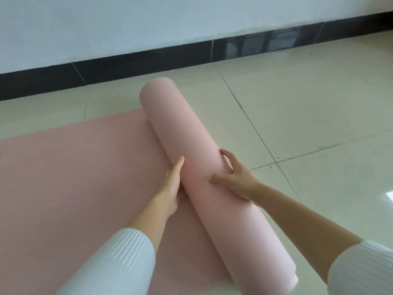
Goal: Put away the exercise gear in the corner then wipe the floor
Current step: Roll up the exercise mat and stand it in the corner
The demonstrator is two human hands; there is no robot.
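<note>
A pink exercise mat lies on the tiled floor, partly rolled. Its rolled part [187, 133] is a thick cylinder running from the upper middle down to the lower right. The flat ribbed part [74, 167] spreads to the left. My left hand [173, 184] lies against the roll's left side where it meets the flat mat, fingers straight. On the roll's right side my right hand [236, 177] grips the roll, thumb across the top and fingers curled over the far edge. Both sleeves are white.
A white wall [127, 24] with a black skirting strip [148, 62] runs along the back, close behind the roll's far end. Pale glossy floor tiles [308, 107] stretch to the right of the mat.
</note>
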